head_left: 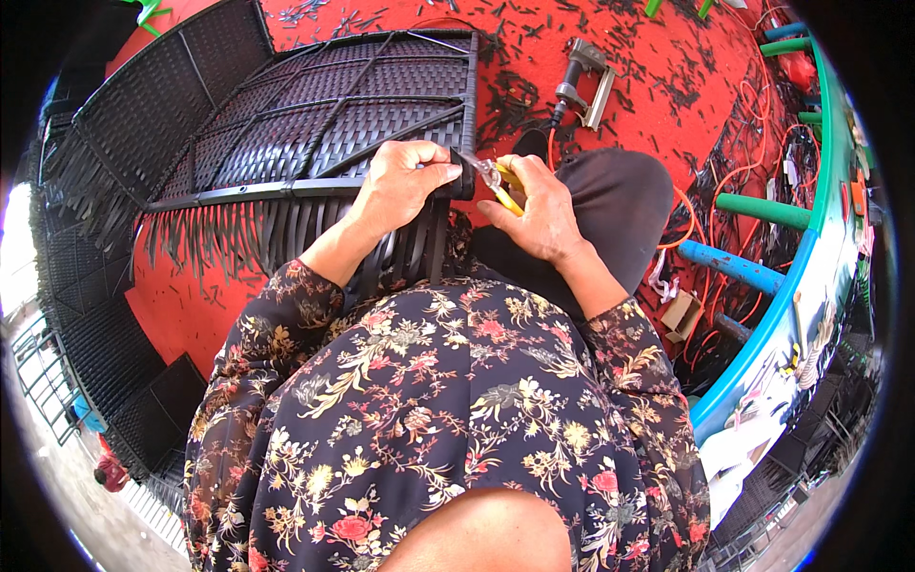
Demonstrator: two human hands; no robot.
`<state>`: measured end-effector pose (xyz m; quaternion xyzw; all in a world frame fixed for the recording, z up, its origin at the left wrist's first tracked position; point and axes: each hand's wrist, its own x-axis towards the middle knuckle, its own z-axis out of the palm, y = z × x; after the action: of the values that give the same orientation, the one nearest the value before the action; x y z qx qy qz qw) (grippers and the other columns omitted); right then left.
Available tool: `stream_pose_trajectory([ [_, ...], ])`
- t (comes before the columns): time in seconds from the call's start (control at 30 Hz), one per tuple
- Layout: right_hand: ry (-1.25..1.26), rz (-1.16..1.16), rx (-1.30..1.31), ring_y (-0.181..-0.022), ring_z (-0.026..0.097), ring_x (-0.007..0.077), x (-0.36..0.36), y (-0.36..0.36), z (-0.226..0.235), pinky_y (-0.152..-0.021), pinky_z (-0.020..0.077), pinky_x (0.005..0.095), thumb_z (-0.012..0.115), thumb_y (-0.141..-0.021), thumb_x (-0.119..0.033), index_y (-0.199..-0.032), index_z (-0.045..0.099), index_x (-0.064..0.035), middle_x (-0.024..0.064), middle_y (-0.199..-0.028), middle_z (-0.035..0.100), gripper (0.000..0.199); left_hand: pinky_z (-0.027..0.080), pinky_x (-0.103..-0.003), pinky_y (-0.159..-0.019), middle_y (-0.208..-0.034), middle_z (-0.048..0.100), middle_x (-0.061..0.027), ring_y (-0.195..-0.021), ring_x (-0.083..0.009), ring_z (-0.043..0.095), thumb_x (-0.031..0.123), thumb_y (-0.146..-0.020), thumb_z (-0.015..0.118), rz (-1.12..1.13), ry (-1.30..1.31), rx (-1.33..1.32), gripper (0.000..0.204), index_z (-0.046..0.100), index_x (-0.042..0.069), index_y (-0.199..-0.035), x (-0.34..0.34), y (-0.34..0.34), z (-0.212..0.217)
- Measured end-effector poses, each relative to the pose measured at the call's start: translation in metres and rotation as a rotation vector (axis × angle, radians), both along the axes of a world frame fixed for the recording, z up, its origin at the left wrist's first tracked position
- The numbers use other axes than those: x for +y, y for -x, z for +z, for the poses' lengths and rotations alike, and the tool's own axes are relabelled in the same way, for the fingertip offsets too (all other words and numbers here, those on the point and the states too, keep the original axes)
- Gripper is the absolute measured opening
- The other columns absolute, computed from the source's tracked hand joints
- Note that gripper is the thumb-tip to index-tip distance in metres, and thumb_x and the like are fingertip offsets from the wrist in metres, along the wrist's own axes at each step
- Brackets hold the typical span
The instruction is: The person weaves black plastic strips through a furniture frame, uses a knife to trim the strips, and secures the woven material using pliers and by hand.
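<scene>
in the head view, the left hand (400, 186) closes its fingers around the corner of a dark woven wicker panel (315, 114), thumb laid along the frame edge at about 12 o'clock from the person's chest. the right hand (538, 210) sits just beside it at 1 o'clock, fingers wrapped around yellow-handled pliers (500, 181), whose metal tip touches the panel's corner by the left thumb; whether the tip bites a strand is hard to tell, since the thumb covers it. loose dark strips (238, 234) hang from the panel's near edge toward 10 o'clock. the panel lies on a red floor (667, 57) strewn with cut strip pieces. a pneumatic stapler (581, 81) lies at 1 o'clock, well apart from the hands. an orange hose (691, 214) curls at 3 o'clock, near a teal-rimmed table (810, 257).
</scene>
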<state>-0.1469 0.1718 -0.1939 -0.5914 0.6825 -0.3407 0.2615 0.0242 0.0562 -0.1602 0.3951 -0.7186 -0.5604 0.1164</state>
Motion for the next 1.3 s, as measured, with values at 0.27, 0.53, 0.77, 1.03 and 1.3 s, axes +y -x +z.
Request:
stream_pose_trajectory([
  [0.27, -0.396, -0.129, -0.868, -0.071, 0.047, 0.0092, 0.034, -0.038, 0.027, -0.068, 0.0405, 0.0268, 0.063, -0.080, -0.040, -0.091, 0.054, -0.0021, 0.0032, -0.075, 0.051, 0.040, 0.041, -0.021, -0.058, -0.067, 0.058, 0.0008, -0.062, -0.0040, 0.049, 0.006, -0.079, 0.064, 0.065, -0.081, 0.122, 0.007, 0.064, -0.001, -0.081, -0.001, -0.003, -0.004],
  [0.53, -0.517, -0.122, -0.888, -0.069, 0.052, 0.0114, 0.032, -0.045, 0.031, -0.065, 0.0424, 0.0267, 0.056, -0.084, -0.040, -0.092, 0.054, -0.0002, 0.0040, -0.076, 0.054, 0.041, 0.040, -0.022, -0.056, -0.066, 0.058, 0.0006, -0.062, -0.0046, 0.050, 0.012, -0.081, 0.060, 0.016, -0.083, 0.196, 0.015, 0.063, -0.001, -0.076, -0.010, 0.004, -0.006],
  [0.77, -0.594, -0.149, -1.025, -0.071, 0.051, 0.0123, 0.030, -0.047, 0.025, -0.067, 0.0424, 0.0275, 0.053, -0.084, -0.038, -0.096, 0.052, -0.0019, 0.0034, -0.079, 0.052, 0.038, 0.037, -0.023, -0.051, -0.059, 0.054, 0.0012, -0.055, -0.0052, 0.047, 0.013, -0.079, 0.060, 0.088, -0.177, 0.204, 0.016, 0.062, 0.001, -0.069, -0.016, 0.010, -0.014],
  [1.03, -0.586, -0.230, -1.070, -0.064, 0.053, 0.0163, 0.017, -0.037, 0.020, -0.061, 0.0437, 0.0292, 0.053, -0.080, -0.034, -0.086, 0.054, 0.0029, 0.0088, -0.074, 0.057, 0.038, 0.036, -0.023, -0.050, -0.056, 0.054, 0.0003, -0.052, -0.0057, 0.046, 0.015, -0.074, 0.062, 0.132, -0.120, 0.113, 0.018, 0.061, 0.001, -0.064, -0.023, 0.032, -0.031],
  [1.3, -0.439, -0.373, -1.105, -0.060, 0.049, 0.0151, 0.011, -0.054, 0.012, -0.057, 0.0400, 0.0300, 0.050, -0.083, -0.034, -0.081, 0.052, 0.0009, 0.0063, -0.069, 0.052, 0.035, 0.038, -0.021, -0.053, -0.059, 0.055, 0.0008, -0.054, -0.0061, 0.048, 0.011, -0.077, 0.063, 0.167, -0.249, 0.131, 0.012, 0.063, 0.003, -0.069, -0.020, 0.041, -0.021],
])
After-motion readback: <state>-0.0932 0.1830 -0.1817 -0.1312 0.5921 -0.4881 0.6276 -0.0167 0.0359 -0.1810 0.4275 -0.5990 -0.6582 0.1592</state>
